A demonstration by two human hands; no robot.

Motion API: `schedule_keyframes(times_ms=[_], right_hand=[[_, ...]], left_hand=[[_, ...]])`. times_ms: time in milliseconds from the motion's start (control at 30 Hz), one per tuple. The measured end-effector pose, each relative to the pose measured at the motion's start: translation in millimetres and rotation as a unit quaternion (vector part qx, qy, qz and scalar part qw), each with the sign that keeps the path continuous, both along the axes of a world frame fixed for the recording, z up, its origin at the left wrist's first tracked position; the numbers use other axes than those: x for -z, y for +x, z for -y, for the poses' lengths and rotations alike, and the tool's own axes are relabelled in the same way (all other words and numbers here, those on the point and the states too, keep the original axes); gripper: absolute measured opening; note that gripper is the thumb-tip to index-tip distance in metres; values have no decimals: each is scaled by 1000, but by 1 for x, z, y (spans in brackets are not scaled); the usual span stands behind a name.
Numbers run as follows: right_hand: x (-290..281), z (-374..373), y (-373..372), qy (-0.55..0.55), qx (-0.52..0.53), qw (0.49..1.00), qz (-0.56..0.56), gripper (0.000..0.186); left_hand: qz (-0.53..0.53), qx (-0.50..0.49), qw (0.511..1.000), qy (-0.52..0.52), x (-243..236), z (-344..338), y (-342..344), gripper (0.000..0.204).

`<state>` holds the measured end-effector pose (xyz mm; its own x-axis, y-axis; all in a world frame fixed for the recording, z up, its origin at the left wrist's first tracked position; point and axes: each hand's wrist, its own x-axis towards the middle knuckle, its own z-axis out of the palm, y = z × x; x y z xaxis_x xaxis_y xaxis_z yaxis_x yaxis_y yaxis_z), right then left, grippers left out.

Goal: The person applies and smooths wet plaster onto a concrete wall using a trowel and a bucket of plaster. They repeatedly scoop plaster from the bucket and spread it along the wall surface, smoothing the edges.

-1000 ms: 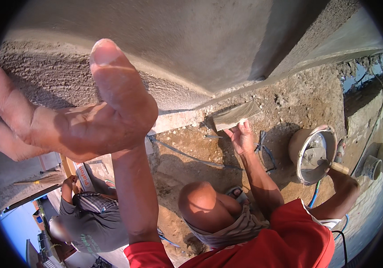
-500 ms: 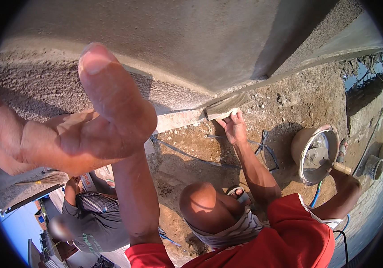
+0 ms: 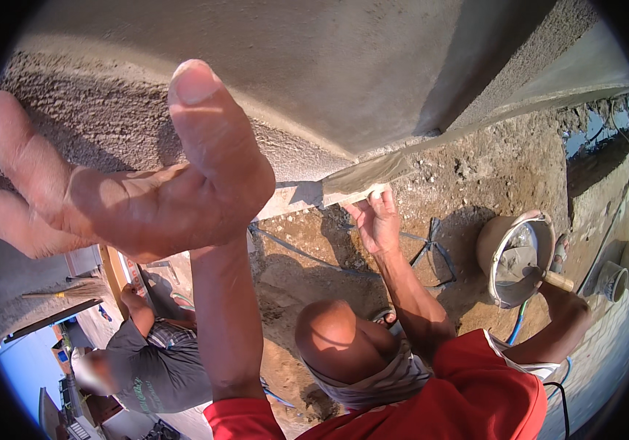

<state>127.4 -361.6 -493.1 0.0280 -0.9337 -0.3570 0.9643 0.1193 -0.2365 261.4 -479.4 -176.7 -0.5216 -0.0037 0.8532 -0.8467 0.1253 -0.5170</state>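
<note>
Close to the camera, my left hand [image 3: 160,172] is raised with the thumb up and the fingers apart, holding nothing that I can see. Below the wall's lower ledge, my right hand [image 3: 377,224] grips the near edge of a short, flat, greyish-brown board [image 3: 364,178]. The board lies against the end of the pale ledge [image 3: 289,199]; its underside is hidden. A bucket [image 3: 484,253] with grey mortar stands to the right, with a trowel [image 3: 558,280] in it, its wooden handle over the rim by my right knee.
A smooth grey plastered wall [image 3: 314,66] fills the top, rough-textured along its lower band [image 3: 58,125]. Dark straps [image 3: 432,249] lie on the soil. A person in a dark shirt [image 3: 164,367] is at the left, near a broom [image 3: 72,292]. Another container [image 3: 611,281] stands far right.
My left hand has shifted right and its fingers have spread. My right hand and the board have moved slightly left, the board now lying flatter. The other person's arm has moved.
</note>
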Motion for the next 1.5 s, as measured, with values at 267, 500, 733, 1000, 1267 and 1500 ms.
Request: schedule_keyframes(times_ms=[267,500,733,1000,1267,1500], right_hand=[[13,-25,-53,-27,6,999,-25,42],[93,-5,-84,47,13,997,-59,37],[85,22,-77,46,7,997,-60,42],[68,28,-72,18,13,997,-78,42],[-33,10,-68,-58,47,996,-47,39],[30,-10,-119,-12,16,998,-67,50]], left_hand=[[24,27,999,-5,-4,3,-7,45],[-84,38,996,1,0,5,-21,55],[-94,60,991,78,-1,-3,-22,62],[-251,162,943,145,10,-5,-48,59],[15,-55,998,27,-6,-8,-13,56],[67,55,996,-18,-5,7,-8,56]])
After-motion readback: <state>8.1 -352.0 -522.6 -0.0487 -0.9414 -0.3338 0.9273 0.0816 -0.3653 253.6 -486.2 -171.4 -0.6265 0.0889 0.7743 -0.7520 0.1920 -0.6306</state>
